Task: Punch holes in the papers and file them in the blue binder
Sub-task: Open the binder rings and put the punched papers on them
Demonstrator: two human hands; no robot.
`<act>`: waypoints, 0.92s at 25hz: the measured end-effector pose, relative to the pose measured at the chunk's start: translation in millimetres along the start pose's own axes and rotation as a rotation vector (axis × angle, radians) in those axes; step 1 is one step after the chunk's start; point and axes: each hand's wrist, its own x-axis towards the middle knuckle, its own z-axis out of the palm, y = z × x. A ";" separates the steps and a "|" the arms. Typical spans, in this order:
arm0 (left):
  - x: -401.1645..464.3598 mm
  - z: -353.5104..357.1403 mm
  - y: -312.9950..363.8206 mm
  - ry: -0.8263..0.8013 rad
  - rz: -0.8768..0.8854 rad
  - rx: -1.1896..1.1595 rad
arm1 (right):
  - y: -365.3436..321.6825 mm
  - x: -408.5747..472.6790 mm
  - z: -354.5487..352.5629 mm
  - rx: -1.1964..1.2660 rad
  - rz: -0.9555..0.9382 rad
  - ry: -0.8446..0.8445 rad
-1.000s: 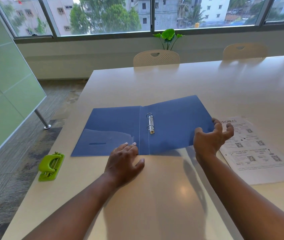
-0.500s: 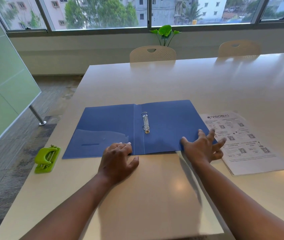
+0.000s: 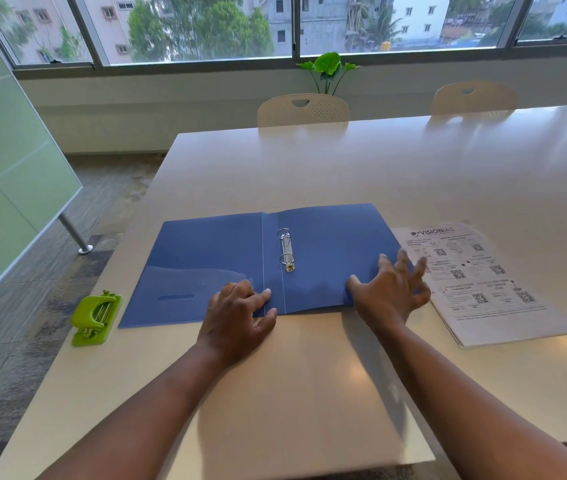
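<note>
The blue binder [image 3: 327, 258] lies open at centre, empty. My left hand [image 3: 237, 317] and right hand [image 3: 391, 294] rest spread on its lower edge. The papers [image 3: 482, 282] at right are unpunched, I judge; the hole punch [image 3: 96, 318] at left waits.

A plain blue binder [image 3: 327, 258] with silver metal rings [image 3: 286, 250] is seen on the pale cream desk [image 3: 344, 168]. White papers [image 3: 489, 282] are printed in black with square codes. The hole punch [image 3: 96, 318] is coloured lime green.
</note>
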 end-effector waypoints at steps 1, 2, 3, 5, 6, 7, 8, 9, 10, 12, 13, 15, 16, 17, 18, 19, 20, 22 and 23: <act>0.2 -0.6 -0.5 -0.006 -0.002 -0.011 | -5.2 0.0 0.9 0.024 -0.063 -0.007; -0.1 -0.9 -0.5 -0.019 -0.004 -0.022 | -11.1 0.3 1.6 0.062 -0.129 -0.034; -0.5 -0.9 0.1 -0.039 -0.002 -0.033 | -17.0 1.5 2.5 0.106 -0.194 -0.085; -2.6 -0.6 0.3 -0.072 0.018 -0.060 | -30.6 3.2 4.1 0.157 -0.313 -0.254; -3.7 -0.9 1.0 -0.079 0.027 -0.070 | -36.9 2.8 5.1 0.148 -0.367 -0.339; -5.3 -1.4 2.0 -0.081 0.030 -0.077 | -42.6 2.1 6.3 0.128 -0.414 -0.407; -6.9 -2.3 3.1 -0.078 0.028 -0.082 | -47.1 1.2 7.6 0.098 -0.453 -0.453; -8.9 -3.2 3.8 -0.073 0.025 -0.085 | -50.7 0.5 9.3 0.062 -0.491 -0.474; -11.0 -4.0 4.2 -0.066 0.030 -0.081 | -53.5 -0.2 10.7 0.030 -0.524 -0.478; -14.6 -5.5 4.5 -0.041 0.063 -0.064 | -57.3 -1.3 13.6 0.007 -0.567 -0.460; -15.8 -6.1 4.1 -0.026 0.085 -0.063 | -58.7 -0.9 15.2 0.014 -0.582 -0.452; -19.1 -7.8 2.9 -0.016 0.114 -0.068 | -60.8 -0.4 19.6 0.053 -0.604 -0.429; -20.9 -8.6 2.6 -0.019 0.125 -0.062 | -60.6 -1.8 21.6 0.076 -0.607 -0.415; -22.9 -9.3 2.6 -0.027 0.137 -0.053 | -59.5 -4.3 23.3 0.102 -0.609 -0.394; -24.7 -10.7 3.3 -0.035 0.146 -0.044 | -57.2 -6.9 25.2 0.121 -0.612 -0.373; -26.2 -12.9 4.8 -0.040 0.149 -0.037 | -54.8 -10.4 26.5 0.132 -0.623 -0.358; -26.1 -15.9 6.6 -0.040 0.152 -0.031 | -52.2 -14.4 26.9 0.136 -0.635 -0.349; -18.4 -23.0 10.0 -0.039 0.164 -0.014 | -47.4 -20.2 26.8 0.132 -0.660 -0.338; -12.1 -25.7 12.1 -0.041 0.170 -0.015 | -45.7 -21.5 26.3 0.128 -0.677 -0.336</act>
